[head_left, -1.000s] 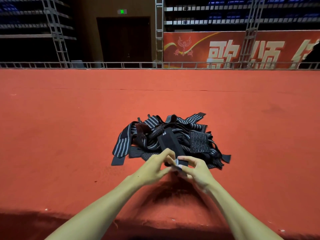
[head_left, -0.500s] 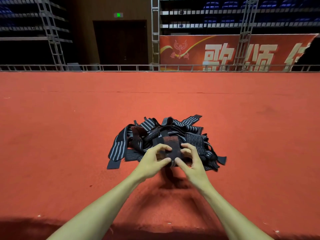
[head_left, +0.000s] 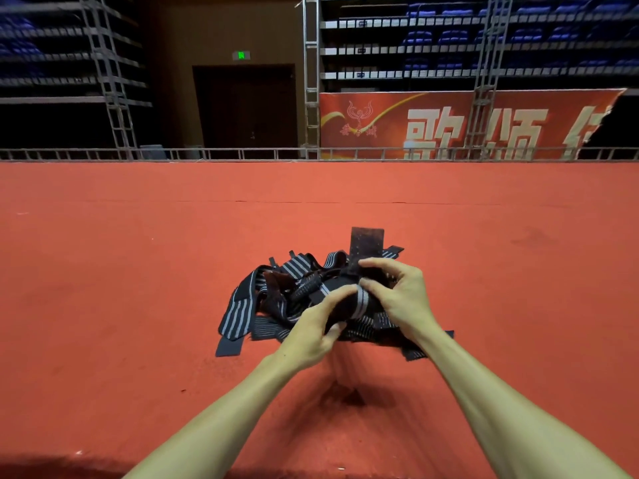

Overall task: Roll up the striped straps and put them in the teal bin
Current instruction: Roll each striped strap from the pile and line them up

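Fingers [head_left: 340, 294] of both hands around a half-rolled striped strap [head_left: 359, 304].

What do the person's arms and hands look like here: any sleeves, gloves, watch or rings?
Both forearms enter from the bottom edge, bare for all of their visible length: no sleeve or cuff shows. The left hand and right hand are ungloved. No watch, band or bracelet shows at either wrist, and no ring is visible on the fingers that show. Some fingers are hidden, so those cannot be checked.

An indoor arena: red carpeted stage [head_left: 138, 271], tiered blue seats [head_left: 449, 36] (banner [head_left: 449, 126] behind).
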A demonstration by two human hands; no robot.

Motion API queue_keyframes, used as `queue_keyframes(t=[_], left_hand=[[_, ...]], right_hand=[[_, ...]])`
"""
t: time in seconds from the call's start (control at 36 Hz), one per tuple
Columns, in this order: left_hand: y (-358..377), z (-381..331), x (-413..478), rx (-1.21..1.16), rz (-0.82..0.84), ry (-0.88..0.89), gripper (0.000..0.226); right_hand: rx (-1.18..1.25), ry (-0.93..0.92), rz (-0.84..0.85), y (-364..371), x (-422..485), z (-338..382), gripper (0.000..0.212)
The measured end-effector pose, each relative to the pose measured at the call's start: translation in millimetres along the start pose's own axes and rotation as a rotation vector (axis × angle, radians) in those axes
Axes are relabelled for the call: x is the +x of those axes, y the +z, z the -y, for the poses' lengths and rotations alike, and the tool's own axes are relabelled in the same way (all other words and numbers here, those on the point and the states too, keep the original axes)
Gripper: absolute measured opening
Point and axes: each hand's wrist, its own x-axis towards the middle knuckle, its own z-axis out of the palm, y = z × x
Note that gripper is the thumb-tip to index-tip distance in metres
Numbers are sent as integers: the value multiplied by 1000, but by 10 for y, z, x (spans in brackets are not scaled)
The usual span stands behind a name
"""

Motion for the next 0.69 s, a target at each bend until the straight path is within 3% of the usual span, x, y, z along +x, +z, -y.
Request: queue_keyframes(t=[0.19,0.33,0.42,0.53,0.64,0.69], left_hand=[[-101,-103,228,60,56,44,92],[-136,-201,272,-21,58,21,98],[-133,-145,219,-64,36,15,92],[-185,-94,127,-184,38,-84,74],[-177,-203,-15,-317,167,-132,56],[-181,-226,-93,-243,267,-85,61]], right_hand=[[122,-2,-61,-38,228,192,37],[-15,-60,13,-136,326,197,48],[-98,-66,104,-203,328,134,64],[-265,-85,150,-227,310,0,66],[-274,-35,81,-268,311,-93,69],[-206,4,24,-286,323,-92,71]])
